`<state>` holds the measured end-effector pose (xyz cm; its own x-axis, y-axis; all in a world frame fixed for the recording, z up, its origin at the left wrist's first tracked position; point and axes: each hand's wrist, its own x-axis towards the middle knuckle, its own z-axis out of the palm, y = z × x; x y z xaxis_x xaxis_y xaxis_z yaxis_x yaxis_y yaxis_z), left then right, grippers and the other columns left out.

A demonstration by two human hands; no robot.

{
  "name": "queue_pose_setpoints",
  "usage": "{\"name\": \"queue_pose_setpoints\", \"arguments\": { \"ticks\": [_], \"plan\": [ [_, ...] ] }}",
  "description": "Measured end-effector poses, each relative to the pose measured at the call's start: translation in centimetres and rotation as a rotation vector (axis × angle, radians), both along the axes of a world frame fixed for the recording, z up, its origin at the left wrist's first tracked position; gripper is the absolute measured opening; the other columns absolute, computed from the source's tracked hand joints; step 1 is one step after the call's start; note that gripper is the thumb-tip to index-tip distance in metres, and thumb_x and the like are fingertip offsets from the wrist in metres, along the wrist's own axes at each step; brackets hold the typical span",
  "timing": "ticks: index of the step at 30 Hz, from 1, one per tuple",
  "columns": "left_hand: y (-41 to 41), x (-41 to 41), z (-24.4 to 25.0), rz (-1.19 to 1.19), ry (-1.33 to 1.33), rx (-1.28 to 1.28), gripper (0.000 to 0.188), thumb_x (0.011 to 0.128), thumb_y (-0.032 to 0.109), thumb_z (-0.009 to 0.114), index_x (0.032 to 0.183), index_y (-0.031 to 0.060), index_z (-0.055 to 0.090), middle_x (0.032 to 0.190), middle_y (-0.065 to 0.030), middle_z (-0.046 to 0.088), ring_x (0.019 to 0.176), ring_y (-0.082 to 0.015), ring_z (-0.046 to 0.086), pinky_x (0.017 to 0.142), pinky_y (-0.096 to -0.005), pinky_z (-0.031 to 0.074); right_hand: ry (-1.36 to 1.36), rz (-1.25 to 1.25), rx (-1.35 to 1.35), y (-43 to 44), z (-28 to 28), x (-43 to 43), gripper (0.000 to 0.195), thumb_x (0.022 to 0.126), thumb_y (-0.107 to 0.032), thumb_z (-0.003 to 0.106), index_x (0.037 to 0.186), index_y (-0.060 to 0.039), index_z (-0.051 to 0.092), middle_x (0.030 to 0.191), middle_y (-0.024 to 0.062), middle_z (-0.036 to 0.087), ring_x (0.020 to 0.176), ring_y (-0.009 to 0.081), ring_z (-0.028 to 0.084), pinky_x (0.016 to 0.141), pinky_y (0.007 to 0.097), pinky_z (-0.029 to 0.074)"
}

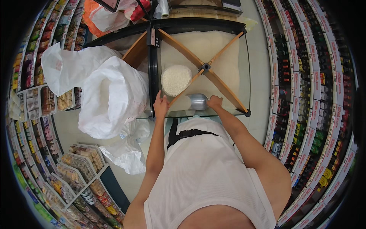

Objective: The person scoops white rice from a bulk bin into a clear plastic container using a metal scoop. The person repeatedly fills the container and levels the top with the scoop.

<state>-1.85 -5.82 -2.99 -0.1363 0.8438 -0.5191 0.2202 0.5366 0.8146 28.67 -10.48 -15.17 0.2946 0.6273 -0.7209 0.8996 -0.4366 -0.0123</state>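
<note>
A metal scoop [198,102] lies low in the near compartment of a bin of pale, rice-like grain [226,77]. My right hand [215,101] is closed around the scoop's handle, at the right of its bowl. My left hand [161,106] is at the bin's near left corner, index finger extended and no object visible in it; whether it touches the edge is unclear. Just beyond its fingertips, a rounded clear bag or container of white grain [176,80] sits in the left compartment. Crossed wooden dividers [226,88] meet at a black hub [206,67].
A large open white sack [114,94] stands against the bin's left side. The bin has a black frame [153,71] and a glass front edge [228,115]. Stocked shelves [308,86] line the right. Wire baskets of packaged goods [77,166] stand at lower left.
</note>
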Motion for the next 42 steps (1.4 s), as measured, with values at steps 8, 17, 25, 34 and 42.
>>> {"name": "queue_pose_setpoints", "arguments": {
  "ticks": [8,17,25,34,42],
  "plan": [
    [0.5,-0.7,-0.8,0.016,0.027,0.012,0.050,0.096,0.019,0.053,0.143,0.0062,0.041,0.067,-0.0059,0.059,0.048,-0.0110,0.054,0.045,-0.0291,0.045,0.302,-0.141,0.257,-5.6,-1.2,9.1,0.026,0.071,-0.035,0.066,0.084,-0.0137,0.076,0.085,0.0116,0.072,0.085,0.0281,0.068,0.085,0.0435,0.049],
    [2.8,0.7,0.8,0.028,-0.007,0.040,0.052,0.094,0.015,0.056,0.143,0.0082,0.041,0.064,-0.0048,0.057,0.044,-0.0096,0.050,0.041,-0.0253,0.040,0.600,-0.302,0.449,-7.9,3.4,10.2,0.017,0.079,-0.017,0.070,0.086,-0.0021,0.073,0.079,0.0139,0.071,0.073,0.0209,0.068,0.072,0.0313,0.053],
    [4.7,1.7,1.3,-0.140,0.423,0.066,0.062,0.085,0.035,0.065,0.134,0.0006,0.048,0.082,-0.0171,0.066,0.083,-0.0361,0.064,0.079,-0.0416,0.048,0.597,-0.371,0.572,-9.5,8.3,10.0,0.014,0.079,-0.014,0.070,0.083,-0.0010,0.069,0.071,0.0105,0.067,0.066,0.0168,0.063,0.065,0.0305,0.049],
    [1.9,2.7,-2.5,-0.281,-0.040,-0.554,0.063,0.089,0.065,0.047,0.092,0.0045,0.066,0.063,-0.0029,0.051,0.053,-0.0174,0.051,0.044,-0.0302,0.037,0.333,-0.229,0.672,-6.2,19.5,5.7,0.015,0.078,-0.020,0.073,0.084,-0.0065,0.072,0.073,0.0090,0.069,0.065,0.0212,0.065,0.060,0.0343,0.049],
    [1.3,3.8,-5.4,0.031,-0.687,-0.678,0.030,0.096,0.041,0.045,0.099,0.0137,0.057,0.055,0.0070,0.036,0.044,-0.0083,0.035,0.037,-0.0219,0.021,0.071,0.251,0.622,4.1,29.5,1.0,0.023,0.076,-0.032,0.072,0.078,-0.0090,0.073,0.071,0.0139,0.067,0.070,0.0327,0.066,0.063,0.0437,0.050]
  ]
}}
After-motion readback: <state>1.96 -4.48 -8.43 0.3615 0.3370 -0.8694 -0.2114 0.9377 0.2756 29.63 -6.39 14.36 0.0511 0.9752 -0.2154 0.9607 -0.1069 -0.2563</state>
